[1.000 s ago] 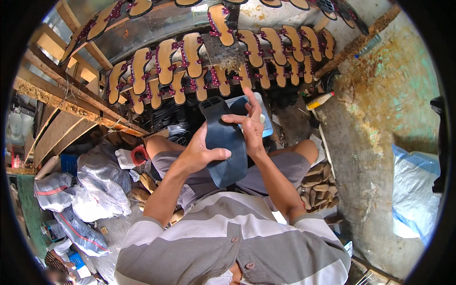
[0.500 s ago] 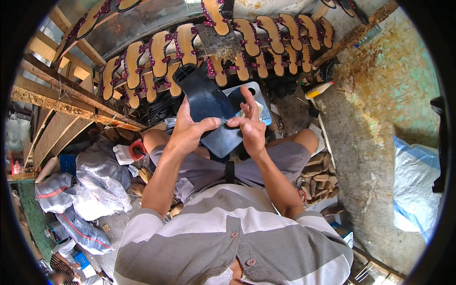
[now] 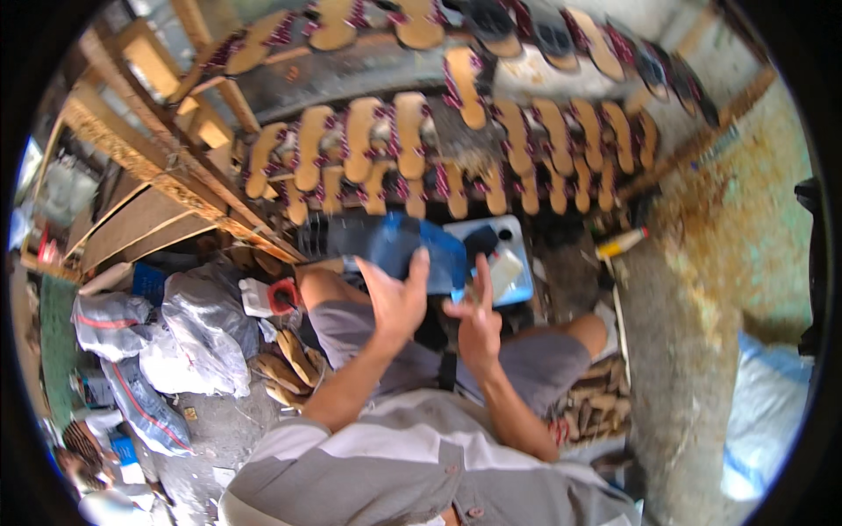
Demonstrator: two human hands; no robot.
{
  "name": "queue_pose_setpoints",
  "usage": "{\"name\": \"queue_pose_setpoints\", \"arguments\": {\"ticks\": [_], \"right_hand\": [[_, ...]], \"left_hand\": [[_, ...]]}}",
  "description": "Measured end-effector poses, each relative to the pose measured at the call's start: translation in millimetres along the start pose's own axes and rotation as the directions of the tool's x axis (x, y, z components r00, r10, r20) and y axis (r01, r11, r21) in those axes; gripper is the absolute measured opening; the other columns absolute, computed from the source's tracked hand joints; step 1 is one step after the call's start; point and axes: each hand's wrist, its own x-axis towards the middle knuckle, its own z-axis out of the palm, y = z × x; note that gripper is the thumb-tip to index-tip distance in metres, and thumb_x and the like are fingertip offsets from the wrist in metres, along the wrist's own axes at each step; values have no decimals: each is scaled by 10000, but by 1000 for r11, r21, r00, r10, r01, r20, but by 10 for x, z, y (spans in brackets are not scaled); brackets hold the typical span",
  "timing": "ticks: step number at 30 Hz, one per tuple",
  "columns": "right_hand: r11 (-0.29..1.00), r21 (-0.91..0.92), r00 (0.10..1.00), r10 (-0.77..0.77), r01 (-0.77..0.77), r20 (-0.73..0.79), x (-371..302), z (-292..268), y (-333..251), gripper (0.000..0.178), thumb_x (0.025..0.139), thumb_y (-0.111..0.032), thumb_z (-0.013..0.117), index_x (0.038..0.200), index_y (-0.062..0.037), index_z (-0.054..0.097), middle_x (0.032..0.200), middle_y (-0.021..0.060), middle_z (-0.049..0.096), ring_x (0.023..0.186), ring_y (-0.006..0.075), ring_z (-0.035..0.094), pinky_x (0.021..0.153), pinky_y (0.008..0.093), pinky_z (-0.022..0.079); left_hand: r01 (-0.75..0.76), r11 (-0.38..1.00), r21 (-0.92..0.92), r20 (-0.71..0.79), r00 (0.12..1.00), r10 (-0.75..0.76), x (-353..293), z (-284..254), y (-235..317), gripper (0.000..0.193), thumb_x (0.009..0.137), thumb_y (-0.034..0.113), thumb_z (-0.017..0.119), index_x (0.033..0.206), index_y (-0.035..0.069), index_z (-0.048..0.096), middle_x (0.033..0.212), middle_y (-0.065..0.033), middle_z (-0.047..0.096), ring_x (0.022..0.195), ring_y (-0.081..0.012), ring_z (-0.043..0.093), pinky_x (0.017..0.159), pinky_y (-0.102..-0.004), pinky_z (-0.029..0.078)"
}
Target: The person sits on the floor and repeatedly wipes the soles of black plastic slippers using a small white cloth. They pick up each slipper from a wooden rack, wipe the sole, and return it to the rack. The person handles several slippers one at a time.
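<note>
Head cam: left hand [image 3: 395, 302] is gripping a dark sole [image 3: 395, 238] over the lap, right hand [image 3: 479, 331] is hovering at its near-right end.
So the left thumb is pressing on top of the sole, the other fingers are mostly hiding under it, and the whole grip is looking closed. The right hand is sticking its index finger up, thumb out to the side, fingers loosely spread and holding nothing I can see; it's blurry, so can't tell if it's touching the sole. A light blue tray [image 3: 519, 291] is sitting just beyond, rows of tan sandals [image 3: 360, 140] are lining the racks ahead, and plastic bags [image 3: 206, 337] are slumping on the left.
</note>
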Motion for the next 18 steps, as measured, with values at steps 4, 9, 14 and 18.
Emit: {"name": "queue_pose_setpoints", "arguments": {"ticks": [4, 9, 14, 18], "right_hand": [[890, 285, 913, 397, -357, -96, 106, 18, -128, 966, 919, -111, 745, 1667, -138, 135, 1458, 139, 531, 1060, 177, 644, 818, 242, 518], [764, -205, 782, 624, -611, -4, 676, -369, -241, 1104, 844, -4, 808, 1671, -155, 92, 1059, 147, 690, 730, 106, 605, 584, 241, 510], [853, -422, 897, 408, -308, 170, 750, -502, 51, 855, 880, -103, 821, 1609, -176, 379, 1512, 155, 455, 1141, 190, 593, 916, 341, 539], [745, -667, 968, 159, 12, 194, 580, -518, 213, 446, 991, -423, 662, 1378, -202, 680, 1583, 170, 357, 1393, 337, 375, 1157, 479, 293]], "left_hand": [[-80, 989, -123, 395, 910, 123, -251, -187, -14, 724, 917, 98, 722, 1494, -20, 301, 1432, -173, 481, 1286, -226, 529, 1111, -400, 411], [848, 116, -517, 737, 511, -443, -288, -325, -202, 883, 929, 547, 648, 1575, 35, 330, 1543, -221, 450, 1429, -413, 438, 1201, -592, 332], [817, -5, -577, 746, 524, -410, -244, -380, -347, 856, 958, 537, 598, 1561, -15, 345, 1561, -260, 426, 1456, -497, 367, 1219, -656, 242], [772, -103, -628, 748, 561, -356, -222, -377, -302, 796, 976, 474, 577, 1555, -26, 359, 1569, -234, 441, 1465, -431, 393, 1230, -631, 217]]}}
